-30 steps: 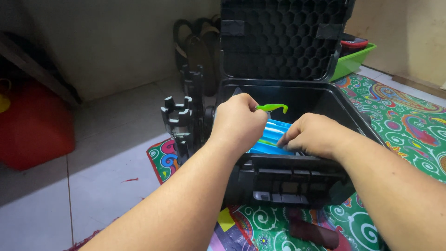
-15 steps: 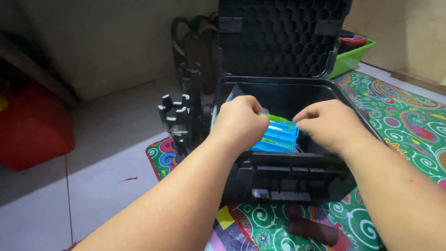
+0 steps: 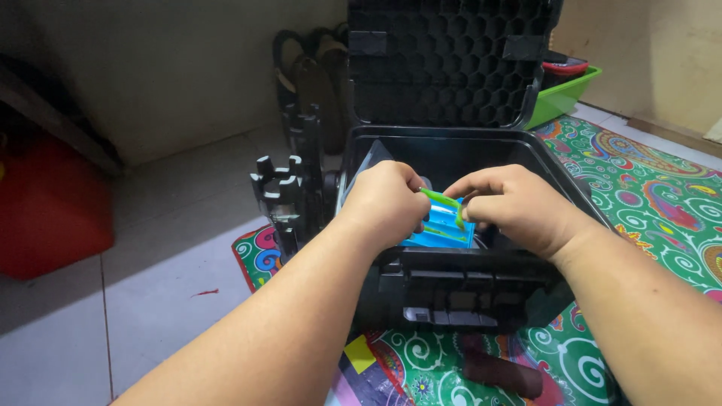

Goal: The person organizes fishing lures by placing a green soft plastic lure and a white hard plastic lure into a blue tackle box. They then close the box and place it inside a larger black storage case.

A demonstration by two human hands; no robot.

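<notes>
Case: black all over; raised lid black with honeycomb pattern inside. Strip pinched between hands: bright green. Pack beneath it: light blue. Mat: green ground, swirling paisley in red, white, pink, yellow. Tray behind case: lime green, red rim showing inside. Box at left: red. Floor: pale grey tiles. Holder beside case: black. Wall: dull cream.
</notes>
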